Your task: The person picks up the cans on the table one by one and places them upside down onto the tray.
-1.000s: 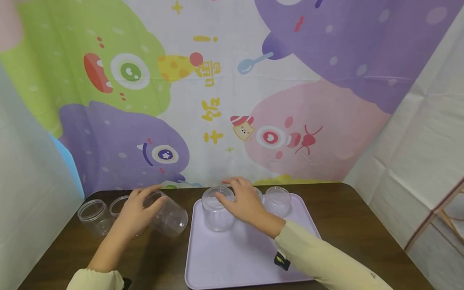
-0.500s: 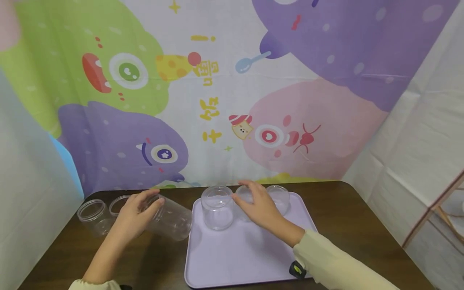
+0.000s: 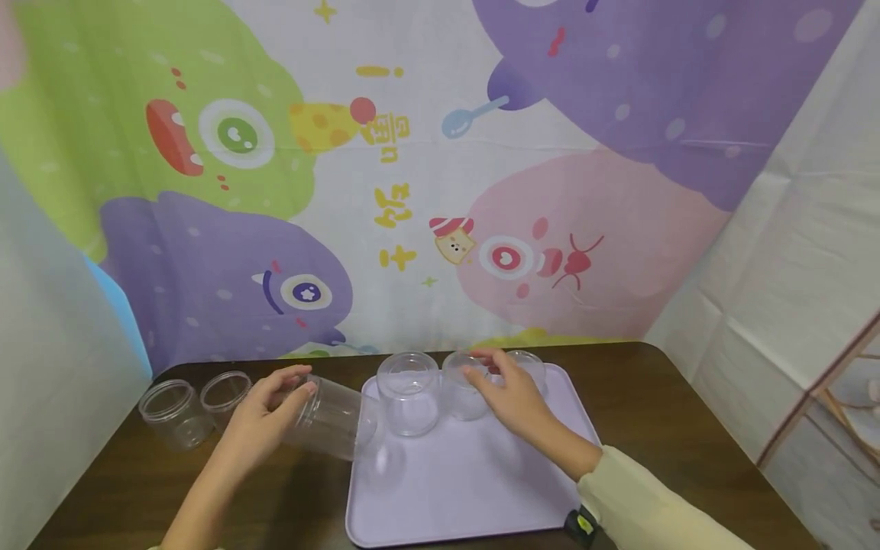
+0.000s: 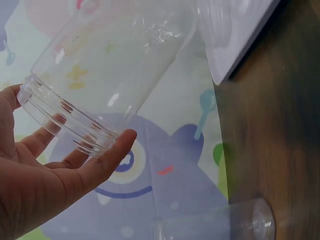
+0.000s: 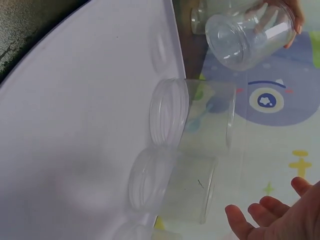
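Observation:
A clear plastic jar (image 3: pixel 333 416) is tilted in my left hand (image 3: pixel 264 412), its base pointing right over the left edge of the lilac tray (image 3: pixel 447 489). In the left wrist view, thumb and fingers (image 4: pixel 112 155) grip the jar's threaded mouth. Three similar jars stand along the tray's far side with their banded ends down: a left one (image 3: pixel 409 401), a middle one (image 3: pixel 462 397) and a right one (image 3: pixel 535 374). My right hand (image 3: pixel 516 401) is near the middle and right jars. Its fingers (image 5: pixel 237 220) are loosely bent and hold nothing in the right wrist view.
Two more clear jars, one at the far left (image 3: pixel 175 416) and one beside it (image 3: pixel 225 397), stand mouth up on the dark wooden table (image 3: pixel 275 504). Behind the table hangs a cartoon-printed cloth (image 3: pixel 406 305). White sheets (image 3: pixel 770 267) hang at the sides.
My left hand has tipped its jar further sideways and brought the base right, over the tray's edge. My right hand has moved right, away from the left jar on the tray.

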### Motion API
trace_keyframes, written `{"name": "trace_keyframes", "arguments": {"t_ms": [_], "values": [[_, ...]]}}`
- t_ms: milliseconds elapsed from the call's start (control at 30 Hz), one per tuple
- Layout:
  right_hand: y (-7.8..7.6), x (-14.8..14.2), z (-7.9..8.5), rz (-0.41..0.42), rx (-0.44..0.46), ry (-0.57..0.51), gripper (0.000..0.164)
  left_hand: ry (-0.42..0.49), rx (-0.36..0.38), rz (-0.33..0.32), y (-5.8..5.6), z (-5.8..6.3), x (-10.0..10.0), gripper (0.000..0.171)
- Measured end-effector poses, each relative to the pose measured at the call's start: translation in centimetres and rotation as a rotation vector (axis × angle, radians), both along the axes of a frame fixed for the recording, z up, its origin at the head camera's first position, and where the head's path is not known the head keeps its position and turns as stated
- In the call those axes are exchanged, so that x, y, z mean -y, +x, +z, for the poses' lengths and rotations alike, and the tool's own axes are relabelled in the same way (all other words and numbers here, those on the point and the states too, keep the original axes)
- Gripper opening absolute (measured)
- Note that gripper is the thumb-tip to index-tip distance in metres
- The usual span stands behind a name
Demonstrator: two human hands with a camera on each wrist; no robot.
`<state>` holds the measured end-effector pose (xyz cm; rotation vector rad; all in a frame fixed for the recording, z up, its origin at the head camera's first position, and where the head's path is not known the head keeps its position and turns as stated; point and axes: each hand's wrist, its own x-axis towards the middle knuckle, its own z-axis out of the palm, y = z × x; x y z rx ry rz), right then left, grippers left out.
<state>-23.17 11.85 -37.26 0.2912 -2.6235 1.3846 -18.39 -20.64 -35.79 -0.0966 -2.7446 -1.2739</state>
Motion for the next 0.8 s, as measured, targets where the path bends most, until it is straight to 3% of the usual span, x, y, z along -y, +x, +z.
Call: {"name": "trace_keyframes", "arguments": {"t_ms": [300, 800], "values": [[0.5, -1.1, -0.2, -0.032, 0.048, -0.075, 0.036, 0.032, 0.03, 0.005, 0.1, -0.7, -1.3, 0.048], [1.0, -0.7, -0.9, -0.045, 0.178, -0.256, 0.037, 0.224, -0.01, 0.001, 0.0, -1.7, -3.8, 0.038]]}}
